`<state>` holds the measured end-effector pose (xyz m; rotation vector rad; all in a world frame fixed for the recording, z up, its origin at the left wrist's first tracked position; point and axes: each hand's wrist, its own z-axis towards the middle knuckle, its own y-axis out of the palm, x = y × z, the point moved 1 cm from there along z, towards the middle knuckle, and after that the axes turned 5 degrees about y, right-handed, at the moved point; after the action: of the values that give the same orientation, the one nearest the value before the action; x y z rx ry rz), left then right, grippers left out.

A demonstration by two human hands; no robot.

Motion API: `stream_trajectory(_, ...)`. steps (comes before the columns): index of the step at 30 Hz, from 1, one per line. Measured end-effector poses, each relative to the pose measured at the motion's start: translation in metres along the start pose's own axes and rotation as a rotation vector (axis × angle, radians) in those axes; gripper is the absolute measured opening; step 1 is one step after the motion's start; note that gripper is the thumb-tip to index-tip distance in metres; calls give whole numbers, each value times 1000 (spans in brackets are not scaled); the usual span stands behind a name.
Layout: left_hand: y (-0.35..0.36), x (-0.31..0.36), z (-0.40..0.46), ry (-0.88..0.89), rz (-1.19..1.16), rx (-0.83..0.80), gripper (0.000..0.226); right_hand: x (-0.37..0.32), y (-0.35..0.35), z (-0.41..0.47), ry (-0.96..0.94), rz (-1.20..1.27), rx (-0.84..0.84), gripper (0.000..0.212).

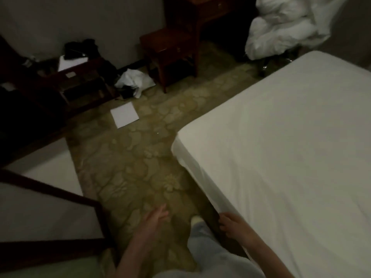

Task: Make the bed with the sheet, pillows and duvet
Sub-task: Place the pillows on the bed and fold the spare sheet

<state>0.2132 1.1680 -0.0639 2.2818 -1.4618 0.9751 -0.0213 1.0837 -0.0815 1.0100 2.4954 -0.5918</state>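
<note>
A white sheet lies smooth over the mattress that fills the right half of the view. Its side hangs down along the bed's left edge. My right hand is at that lower edge, fingers curled down against the hanging sheet; whether it grips the cloth I cannot make out. My left hand hovers over the carpet with fingers straight, holding nothing. A crumpled white duvet is heaped at the top right, beyond the bed's far corner. No pillow is visible.
A patterned carpet runs between the bed and a dark wooden frame at the left. A dark wooden stool, white crumpled cloth, a sheet of paper and a cluttered low table stand farther back.
</note>
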Motion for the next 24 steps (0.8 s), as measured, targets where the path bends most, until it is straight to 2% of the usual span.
stream_trajectory(2,-17,6,16,-20,-32,87,27,-24,1,24,32,-46,-8,37)
stream_trajectory(4,-28,14,26,-46,-78,123,29,-47,4,45,34,-71,-34,41)
stream_trajectory(9,-57,27,61,-140,-155,200,21,-125,23,87,49,-71,-164,19)
stream_trajectory(14,-88,43,104,-245,-185,219,29,-218,46,139,4,-175,-243,23)
stream_trajectory(17,-121,60,145,-312,-243,239,30,-286,60,174,-22,-125,-208,33)
stream_trajectory(21,-174,103,214,-318,-231,250,30,-369,68,219,-57,18,-115,32)
stream_trajectory(24,-197,161,264,-323,-116,169,27,-414,70,239,-39,66,-47,24)
